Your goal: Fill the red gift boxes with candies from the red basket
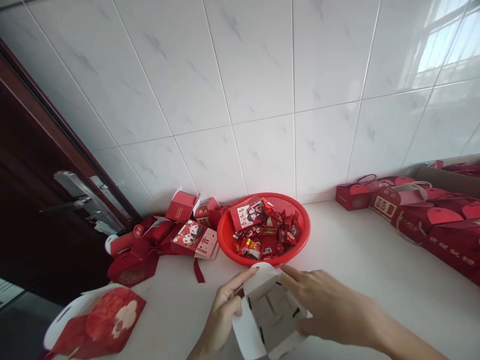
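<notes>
1. The open box (275, 315), pale inside, sat nearest, between both hands and just in front of the basket; its thin card seemed to call for light, even pressure so the walls stayed square.
2. The left hand (223, 307) held its left side, index finger at the rounded flap; a steady grip there suited bracing better than squeezing.
3. The right hand (330, 305) was spread fairly wide, gripping the opposite side, thumb nearer; matching the left's pressure would have limited skewing.
4. Beyond, the red basket (225, 237) held wrapped sweets (251, 248) on the white surface (337, 255); its rim was near the upright flap, so a little clearance helped avoid creasing.
</notes>
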Motion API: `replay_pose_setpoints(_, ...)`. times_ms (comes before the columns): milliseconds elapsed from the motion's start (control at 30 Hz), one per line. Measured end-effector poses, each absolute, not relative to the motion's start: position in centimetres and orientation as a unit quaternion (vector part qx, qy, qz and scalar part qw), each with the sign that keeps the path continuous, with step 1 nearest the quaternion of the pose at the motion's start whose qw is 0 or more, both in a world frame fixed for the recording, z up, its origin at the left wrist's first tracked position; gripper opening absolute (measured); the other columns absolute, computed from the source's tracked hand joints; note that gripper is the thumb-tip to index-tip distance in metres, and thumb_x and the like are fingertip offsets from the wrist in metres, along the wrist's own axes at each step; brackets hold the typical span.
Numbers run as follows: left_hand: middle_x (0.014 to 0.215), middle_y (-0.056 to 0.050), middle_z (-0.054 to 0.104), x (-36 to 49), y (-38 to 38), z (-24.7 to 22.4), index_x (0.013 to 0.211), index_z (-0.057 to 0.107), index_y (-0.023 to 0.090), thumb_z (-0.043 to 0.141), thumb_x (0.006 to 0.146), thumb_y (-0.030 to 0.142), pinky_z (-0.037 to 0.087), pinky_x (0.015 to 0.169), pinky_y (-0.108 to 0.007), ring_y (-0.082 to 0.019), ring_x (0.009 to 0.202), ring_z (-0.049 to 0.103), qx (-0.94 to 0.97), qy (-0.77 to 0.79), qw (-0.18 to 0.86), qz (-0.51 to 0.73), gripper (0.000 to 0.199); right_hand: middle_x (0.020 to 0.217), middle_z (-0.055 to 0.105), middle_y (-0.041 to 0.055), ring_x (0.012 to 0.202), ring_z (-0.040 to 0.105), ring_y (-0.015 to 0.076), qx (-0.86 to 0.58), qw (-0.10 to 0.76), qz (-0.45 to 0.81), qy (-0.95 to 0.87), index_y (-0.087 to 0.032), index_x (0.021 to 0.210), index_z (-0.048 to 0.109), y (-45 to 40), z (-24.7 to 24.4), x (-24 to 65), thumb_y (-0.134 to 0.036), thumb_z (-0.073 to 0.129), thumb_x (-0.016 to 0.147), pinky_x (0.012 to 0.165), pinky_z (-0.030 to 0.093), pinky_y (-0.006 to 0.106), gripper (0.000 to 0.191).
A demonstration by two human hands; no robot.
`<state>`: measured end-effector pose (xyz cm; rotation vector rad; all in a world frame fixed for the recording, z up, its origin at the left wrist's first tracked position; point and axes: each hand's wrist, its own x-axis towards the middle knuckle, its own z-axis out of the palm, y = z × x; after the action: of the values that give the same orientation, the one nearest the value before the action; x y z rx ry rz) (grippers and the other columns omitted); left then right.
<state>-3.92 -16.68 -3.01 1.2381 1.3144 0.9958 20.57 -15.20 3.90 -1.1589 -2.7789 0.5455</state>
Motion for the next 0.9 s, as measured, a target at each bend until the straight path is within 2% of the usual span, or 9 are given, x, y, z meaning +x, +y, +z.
replay_pose_setpoints(100, 0.115, -0.006, 0.076, -4.4, -16.3, -4.1, 0.126, 0.072, 0.021, 0.049, 0.056, 0.021, 0.056, 0.074, -0.03, -0.026, 0.096, 0.07, 0.52, 0.561, 0.508, 0.397, 0.073, 0.104, 0.072, 0.009, 0.09, 0.07, 0.0277, -0.399, -0.002, 0.179, -0.899, -0.019, 0.109, 0.061, -14.4, 4.0, 20.5, -0.02, 0.07, 0.073, 0.068, 0.043, 0.03, 0.037)
replay_pose_setpoints(200, 0.133, -0.005, 0.067, -4.4, -16.3, -4.0, 0.127, 0.071, 0.023, 0.052, 0.063, 0.022, 0.054, 0.066, -0.026, -0.025, 0.098, 0.069, 0.54, 0.547, 0.507, 0.39, 0.067, 0.104, 0.072, 0.0096, 0.092, 0.069, 0.0296, -0.409, -0.031, 0.181, -0.894, -0.018, 0.115, 0.06, -13.9, 4.3, 20.5, -0.025, 0.075, 0.073, 0.068, 0.042, 0.031, 0.044)
replay_pose_setpoints(333, 0.133, -0.004, 0.067, -4.3, -16.2, -2.3, 0.115, 0.077, 0.025, 0.054, 0.066, 0.019, 0.052, 0.092, -0.03, -0.027, 0.12, 0.06, 0.623, 0.507, 0.458, 0.38, 0.054, 0.102, 0.072, 0.0084, 0.09, 0.068, 0.0293, -0.393, -0.022, 0.181, -0.901, -0.02, 0.115, 0.063, -13.8, 4.8, 20.7, -0.029, 0.074, 0.08, 0.071, 0.043, 0.033, 0.038)
replay_pose_setpoints(400, 0.124, -0.006, 0.071, -4.5, -15.9, -1.3, 0.109, 0.079, 0.025, 0.056, 0.073, 0.022, 0.05, 0.098, -0.033, -0.028, 0.117, 0.062, 0.65, 0.515, 0.424, 0.365, 0.042, 0.106, 0.071, 0.0077, 0.091, 0.068, 0.0285, -0.375, 0.018, 0.186, -0.908, -0.023, 0.118, 0.064, -13.8, 5.1, 21.0, -0.033, 0.074, 0.081, 0.074, 0.045, 0.034, 0.04)
replay_pose_setpoints(533, 0.11, -0.008, 0.076, -5.3, -14.6, 0.9, 0.105, 0.08, 0.023, 0.058, 0.089, 0.039, 0.053, 0.091, -0.033, -0.027, 0.106, 0.068, 0.678, 0.543, 0.351, 0.35, 0.032, 0.114, 0.069, 0.0086, 0.095, 0.067, 0.0269, -0.356, 0.123, 0.192, -0.906, -0.026, 0.125, 0.063, -13.4, 5.5, 21.8, -0.046, 0.073, 0.083, 0.078, 0.05, 0.036, 0.048)
replay_pose_setpoints(633, 0.106, -0.007, 0.078, -5.6, -12.7, 2.8, 0.102, 0.081, 0.022, 0.06, 0.09, 0.039, 0.054, 0.088, -0.03, -0.025, 0.102, 0.069, 0.717, 0.526, 0.292, 0.352, 0.029, 0.112, 0.07, 0.0089, 0.092, 0.068, 0.0235, -0.356, 0.21, 0.215, -0.885, -0.023, 0.12, 0.064, -12.3, 5.5, 22.0, -0.047, 0.066, 0.089, 0.077, 0.052, 0.035, 0.039)
replay_pose_setpoints(733, 0.106, -0.007, 0.078, -5.6, -9.5, 4.1, 0.101, 0.08, 0.022, 0.061, 0.089, 0.037, 0.053, 0.089, -0.03, -0.025, 0.102, 0.071, 0.756, 0.516, 0.249, 0.316, 0.028, 0.109, 0.07, 0.0083, 0.093, 0.068, 0.0208, -0.352, 0.302, 0.258, -0.847, -0.02, 0.112, 0.065, -10.7, 4.8, 21.4, -0.039, 0.061, 0.093, 0.079, 0.054, 0.034, 0.027)
replay_pose_setpoints(833, 0.113, -0.007, 0.077, -5.3, -5.1, 3.9, 0.11, 0.077, 0.021, 0.053, 0.092, 0.032, 0.053, 0.091, -0.032, -0.026, 0.104, 0.071, 0.784, 0.539, 0.22, 0.216, 0.032, 0.101, 0.071, 0.0065, 0.086, 0.07, 0.0189, -0.345, 0.366, 0.304, -0.809, -0.02, 0.103, 0.066, -8.6, 3.6, 20.4, -0.031, 0.06, 0.091, 0.076, 0.055, 0.032, 0.017)
replay_pose_setpoints(900, 0.117, -0.007, 0.075, -4.9, -2.1, 3.2, 0.117, 0.073, 0.02, 0.051, 0.091, 0.025, 0.053, 0.09, -0.032, -0.026, 0.107, 0.07, 0.805, 0.554, 0.19, 0.093, 0.034, 0.096, 0.072, 0.0059, 0.081, 0.071, 0.019, -0.338, 0.401, 0.33, -0.784, -0.021, 0.097, 0.066, -7.1, 2.7, 19.5, -0.031, 0.06, 0.088, 0.071, 0.055, 0.031, 0.014)
